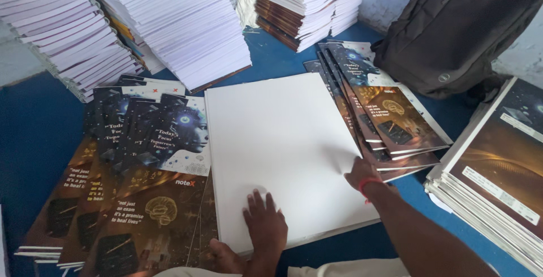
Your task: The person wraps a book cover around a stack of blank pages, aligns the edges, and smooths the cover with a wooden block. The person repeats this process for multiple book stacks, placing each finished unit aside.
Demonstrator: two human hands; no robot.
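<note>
Left hand (pixel 264 226) flat, open on white sheet stack (pixel 283 141), near its front edge; right hand (pixel 361 173) at stack's right edge, grip unclear; printed covers (pixel 390 118) fanned just right of stack

Blank sheet stack (pixel 283 141) lies between cover piles (pixel 141 169) (left and right).

The sheet stack (pixel 283 147) in the middle is plain white. The covers (pixel 141 198) on the left and the covers (pixel 390 118) on the right are dark blue above and brown-gold below. The desk (pixel 34 135) is blue. The backpack (pixel 458 28) far right is black. A red band (pixel 369 183) circles the right wrist.
</note>
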